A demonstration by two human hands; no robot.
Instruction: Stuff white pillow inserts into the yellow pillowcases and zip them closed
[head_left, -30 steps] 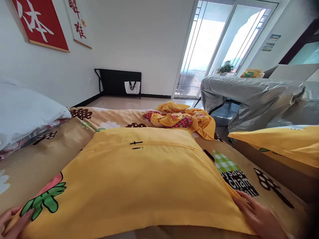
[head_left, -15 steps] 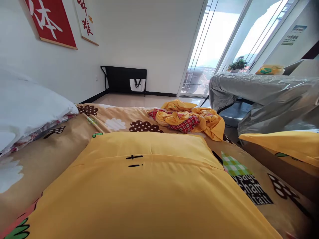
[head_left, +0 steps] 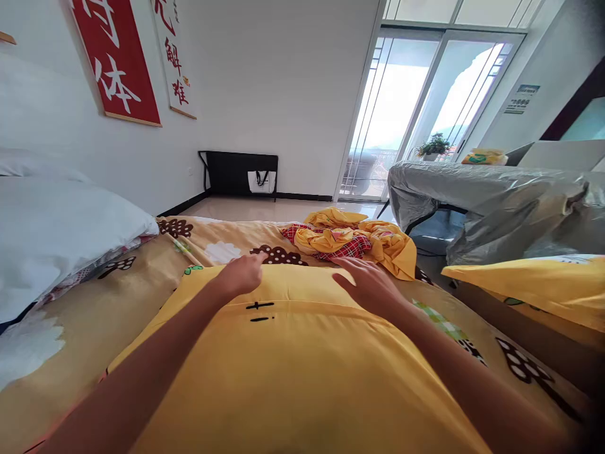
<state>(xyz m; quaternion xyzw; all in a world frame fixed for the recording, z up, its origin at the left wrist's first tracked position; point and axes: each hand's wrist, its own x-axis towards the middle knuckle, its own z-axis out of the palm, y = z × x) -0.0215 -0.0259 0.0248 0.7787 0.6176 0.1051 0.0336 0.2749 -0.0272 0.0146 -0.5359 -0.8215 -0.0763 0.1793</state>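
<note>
A large yellow pillow (head_left: pixel 302 366), with a seam and small black marks across it, lies flat on the bed in front of me. Over its far left part is my left hand (head_left: pixel 243 275), index finger extended and the other fingers partly hidden. My right hand (head_left: pixel 366 284) is spread above the far right part, thumb apart from the fingers. Neither hand holds anything; whether they touch the pillow I cannot tell. Just beyond my right fingertips sits a crumpled heap of yellow cloth (head_left: pixel 392 249) with red checked fabric (head_left: pixel 347 248).
The patterned bed sheet (head_left: pixel 137 296) spreads around the pillow. At left rests a white pillow (head_left: pixel 80 227). Another yellow pillow or cloth (head_left: pixel 534 284) juts in at right. Behind it stands a plastic-covered piece of furniture (head_left: pixel 510 195). A black panel (head_left: pixel 231 173) leans on the far wall.
Both my hands and forearms have come into view, reaching forward over the yellow pillow. The view has tilted up a little. The pillow and cloth heap look unmoved.
</note>
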